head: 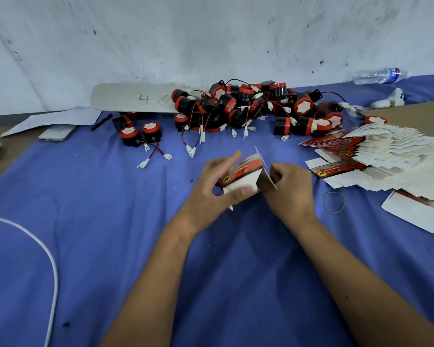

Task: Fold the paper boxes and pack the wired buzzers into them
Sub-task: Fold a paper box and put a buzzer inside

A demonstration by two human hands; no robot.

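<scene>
Two hands: both work on one paper box above the cloth, near the middle of the view.
Blue cloth [110,221]: covers the work surface from the near edge to the white wall.
Buzzer pile [256,106]: black and red wired buzzers heaped at the far side of the cloth, against the wall; red and black leads with white connectors trail toward the person.
Flat box stack [376,156]: unfolded red and white boxes fanned out at the right, well apart from the hands.
Cardboard strip [133,97]: lies at the foot of the wall, left of the pile, marked "46".
Left hand [211,186]: fingers and thumb curled round the box body, gripping it from the left.
Right hand [293,186]: fingers curled, pinching the white end flap of the box.
Paper box [241,175]: part-folded, held clear of the cloth between the hands; red printed face up, right-end flap standing out.
Two separate buzzers [140,134]: stand side by side left of the pile.
Rubber band [334,202]: lies on the cloth just right of the right hand.
</scene>
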